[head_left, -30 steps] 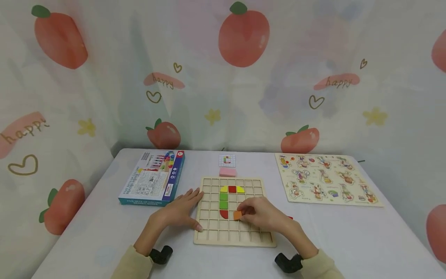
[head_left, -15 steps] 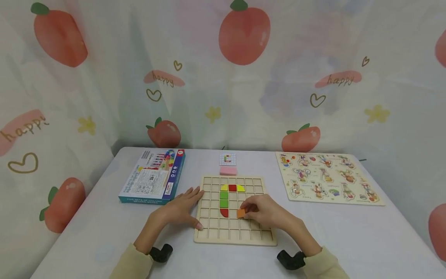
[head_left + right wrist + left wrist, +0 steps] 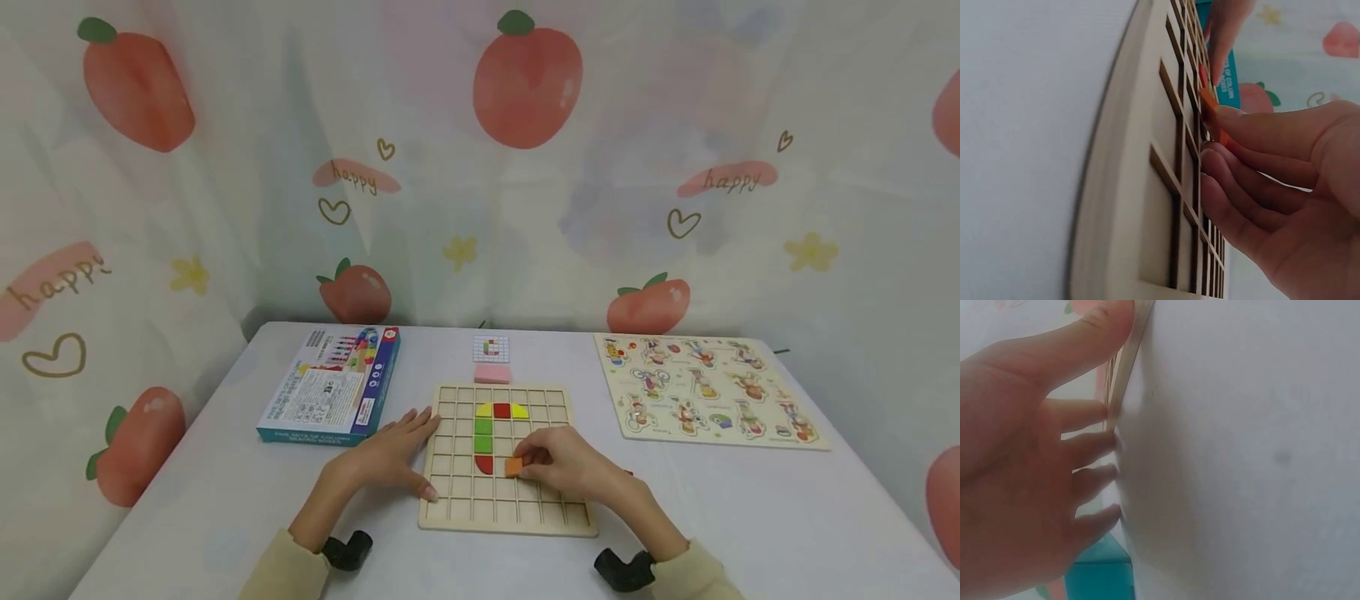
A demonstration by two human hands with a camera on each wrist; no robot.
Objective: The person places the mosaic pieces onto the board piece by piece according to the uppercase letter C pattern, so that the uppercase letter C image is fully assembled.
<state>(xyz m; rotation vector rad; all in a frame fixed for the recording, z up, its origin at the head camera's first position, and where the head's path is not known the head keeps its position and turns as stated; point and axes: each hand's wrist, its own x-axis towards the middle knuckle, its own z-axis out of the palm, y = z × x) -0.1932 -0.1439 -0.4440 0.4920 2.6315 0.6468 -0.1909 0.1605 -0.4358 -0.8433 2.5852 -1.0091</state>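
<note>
A wooden grid board (image 3: pixel 510 517) lies in front of me in the head view. Yellow tiles (image 3: pixel 520 411), a red square tile (image 3: pixel 502 410), green tiles (image 3: pixel 483 435) and a red rounded tile (image 3: pixel 484 464) sit in its cells. Between thumb and fingertips, my right hand (image 3: pixel 562 462) pinches an orange square tile (image 3: pixel 513 467) over the board, right of the red rounded one. The right wrist view shows this orange tile (image 3: pixel 1208 100) tilted at the grid ridges. My left hand (image 3: pixel 386 462) rests at the board's left edge, fingers extended and thumb touching the rim.
Behind the board are a pink block (image 3: pixel 492 373) and a small pattern card (image 3: pixel 491 349). A flat box (image 3: pixel 330 383) lies at left, a picture puzzle board (image 3: pixel 705 392) at right. A small red piece (image 3: pixel 629 473) shows partly behind the right wrist.
My right hand has shifted the orange tile slightly right, then back left toward the red rounded tile. The left hand stays on the board's edge.
</note>
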